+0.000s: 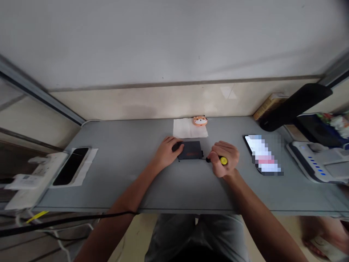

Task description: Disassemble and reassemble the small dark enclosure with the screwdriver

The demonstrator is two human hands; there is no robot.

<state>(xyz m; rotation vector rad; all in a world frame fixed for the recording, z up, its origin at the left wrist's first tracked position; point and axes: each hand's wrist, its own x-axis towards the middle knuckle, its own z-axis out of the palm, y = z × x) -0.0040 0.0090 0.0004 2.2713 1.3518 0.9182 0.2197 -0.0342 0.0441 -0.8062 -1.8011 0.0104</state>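
Observation:
A flat dark grey box, with slots along its front edge, lies on the grey table. Around its left end curls my left hand, thumb on top and fingers behind, holding the box against the tabletop. My right hand is closed in a fist round a screwdriver with a black and yellow handle. Its thin shaft points left at the box's right side, near a small dark protruding part. Whether the tip touches the box is too small to tell.
Behind the box, a plush-like orange animal-faced case rests on white paper. Phones lie left and right. Power strips flank the table. A black cylinder leans at back right. A black cable crosses lower left.

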